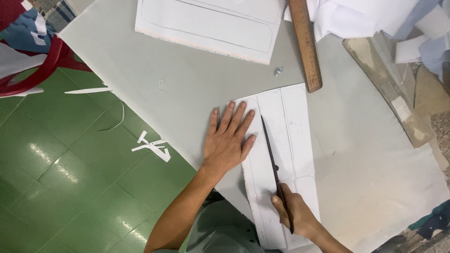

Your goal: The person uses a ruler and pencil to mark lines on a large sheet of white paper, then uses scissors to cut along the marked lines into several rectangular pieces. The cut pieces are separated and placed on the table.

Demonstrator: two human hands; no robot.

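Here, two hands work a long white fabric piece on a grey table, one pressing it flat, the other gripping dark scissors.

The left hand (228, 143) lies open, palm down, fingers spread, resting across the left edge of the white fabric piece (286, 154) and partly on the grey table (187, 79); the right hand (296, 216) is closed around the handles of the dark scissors (273, 161), whose shut blades point away from the person along a drawn line on the fabric; the fabric piece lies lengthwise near the table's front edge, just beside the lower end of a wooden ruler (305, 44); a larger white panel (211, 26) with a drawn outline lies at the far side; a small metal bit (278, 71) sits between panel and ruler; white scraps (152, 147) lie on the green tiled floor (70, 178); a red chair (37, 70) stands at left.
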